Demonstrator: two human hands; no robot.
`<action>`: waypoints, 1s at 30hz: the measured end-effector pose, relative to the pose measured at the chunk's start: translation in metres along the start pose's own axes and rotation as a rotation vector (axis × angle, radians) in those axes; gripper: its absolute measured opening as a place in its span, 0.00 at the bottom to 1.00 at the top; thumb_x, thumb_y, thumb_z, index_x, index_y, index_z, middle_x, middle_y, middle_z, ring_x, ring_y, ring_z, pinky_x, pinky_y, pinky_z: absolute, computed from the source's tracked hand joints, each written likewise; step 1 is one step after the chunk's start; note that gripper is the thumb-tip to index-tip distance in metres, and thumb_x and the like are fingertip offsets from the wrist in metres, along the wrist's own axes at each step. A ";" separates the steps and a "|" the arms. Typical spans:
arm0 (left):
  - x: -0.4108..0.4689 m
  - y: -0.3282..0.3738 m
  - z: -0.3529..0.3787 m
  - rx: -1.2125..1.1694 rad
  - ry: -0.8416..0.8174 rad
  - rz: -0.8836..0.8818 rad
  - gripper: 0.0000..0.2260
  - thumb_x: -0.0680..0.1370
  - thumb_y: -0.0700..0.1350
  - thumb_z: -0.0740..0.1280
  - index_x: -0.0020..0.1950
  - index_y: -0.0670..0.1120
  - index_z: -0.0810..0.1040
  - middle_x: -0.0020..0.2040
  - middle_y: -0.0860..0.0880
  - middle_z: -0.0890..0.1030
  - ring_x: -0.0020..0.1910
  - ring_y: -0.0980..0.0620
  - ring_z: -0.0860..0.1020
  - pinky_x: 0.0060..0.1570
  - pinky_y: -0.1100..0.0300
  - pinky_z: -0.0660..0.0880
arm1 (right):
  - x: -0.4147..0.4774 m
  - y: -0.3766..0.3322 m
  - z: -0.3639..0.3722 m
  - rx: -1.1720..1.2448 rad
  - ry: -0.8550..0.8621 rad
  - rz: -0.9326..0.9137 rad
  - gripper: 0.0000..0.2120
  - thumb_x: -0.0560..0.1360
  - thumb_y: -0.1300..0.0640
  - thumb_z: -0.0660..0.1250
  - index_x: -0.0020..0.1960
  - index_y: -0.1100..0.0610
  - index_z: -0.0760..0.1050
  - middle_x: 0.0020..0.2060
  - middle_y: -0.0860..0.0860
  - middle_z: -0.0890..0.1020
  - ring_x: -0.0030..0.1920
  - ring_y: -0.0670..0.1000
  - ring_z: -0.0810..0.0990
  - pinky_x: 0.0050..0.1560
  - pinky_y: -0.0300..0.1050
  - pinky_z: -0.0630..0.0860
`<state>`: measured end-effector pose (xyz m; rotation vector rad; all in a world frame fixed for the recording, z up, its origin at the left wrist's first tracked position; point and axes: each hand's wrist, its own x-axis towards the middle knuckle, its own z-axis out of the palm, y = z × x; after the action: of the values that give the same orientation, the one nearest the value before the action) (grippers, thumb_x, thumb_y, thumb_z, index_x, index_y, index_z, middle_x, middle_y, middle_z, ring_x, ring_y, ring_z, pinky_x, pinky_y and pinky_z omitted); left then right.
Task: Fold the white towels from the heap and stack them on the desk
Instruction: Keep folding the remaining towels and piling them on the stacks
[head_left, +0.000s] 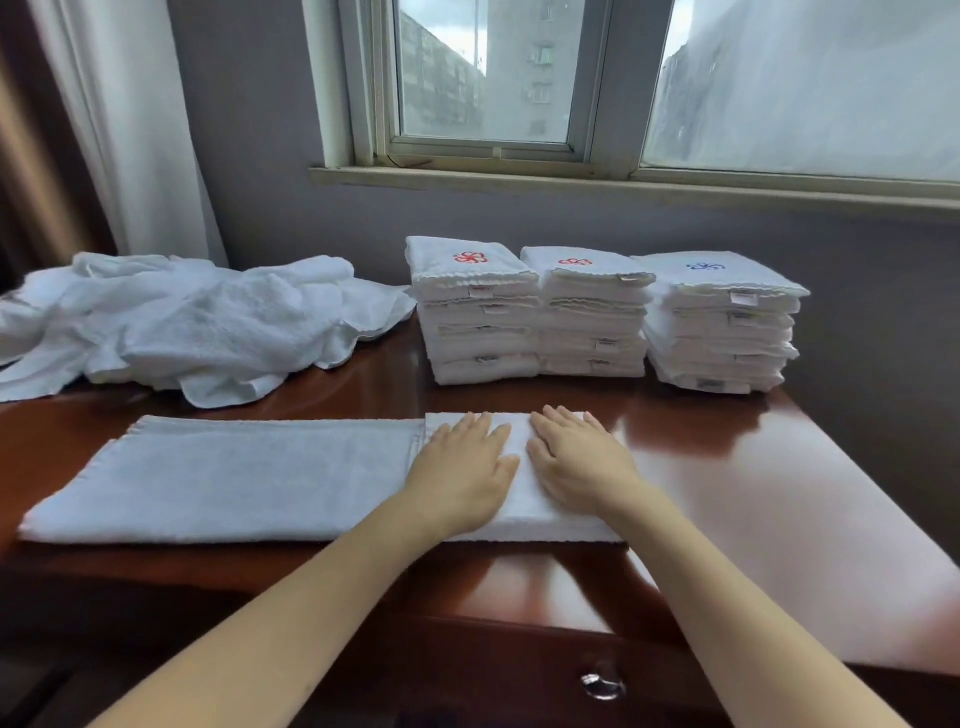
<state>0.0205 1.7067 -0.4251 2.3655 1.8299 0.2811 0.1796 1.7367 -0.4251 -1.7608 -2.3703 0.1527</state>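
A long white towel (223, 478) lies flat along the front edge of the desk (779, 493), running from near the front left corner to about the middle. Its right end is folded back over itself, making a thicker doubled part there. Both hands rest palm down on that doubled part, side by side and close together. The left hand (462, 467) lies just inside the fold's edge, the right hand (576, 457) nearer the towel's right end. The fingers of both are straight and slightly spread, pressing on the cloth and grasping nothing.

A loose heap of towels (197, 322) sits crumpled at the back left corner. Three stacks of folded towels stand along the back edge, right of the heap. The left stack (478, 322) and the middle stack (592, 322) touch each other, and each has a red emblem on top. The right stack (722, 332) stands just beside them, with a blue emblem on top.

A round metal knob (602, 683) shows on the desk's front. Behind the desk are a window (488, 78) and a white curtain (130, 130).
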 end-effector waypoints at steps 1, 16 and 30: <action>0.000 -0.003 0.004 0.050 0.003 -0.012 0.24 0.84 0.54 0.48 0.81 0.51 0.53 0.81 0.49 0.52 0.79 0.50 0.49 0.77 0.51 0.46 | -0.001 0.002 0.004 -0.003 -0.021 0.005 0.24 0.83 0.50 0.48 0.77 0.57 0.60 0.77 0.52 0.62 0.77 0.50 0.55 0.76 0.47 0.46; -0.028 -0.048 -0.003 -0.011 -0.004 -0.044 0.28 0.82 0.63 0.47 0.81 0.57 0.49 0.81 0.53 0.46 0.79 0.56 0.45 0.77 0.54 0.43 | -0.006 -0.001 0.006 -0.050 0.000 0.022 0.29 0.81 0.39 0.47 0.78 0.52 0.57 0.78 0.54 0.59 0.78 0.53 0.52 0.77 0.52 0.45; -0.120 -0.208 -0.042 0.098 0.048 -0.470 0.27 0.82 0.62 0.48 0.80 0.57 0.53 0.81 0.52 0.49 0.80 0.54 0.47 0.77 0.54 0.45 | 0.016 -0.166 0.024 0.169 -0.020 -0.457 0.26 0.82 0.43 0.56 0.77 0.48 0.60 0.77 0.48 0.63 0.78 0.49 0.55 0.78 0.51 0.47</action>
<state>-0.2144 1.6431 -0.4381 1.9121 2.3930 0.1968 0.0143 1.7044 -0.4153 -1.1155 -2.6118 0.2929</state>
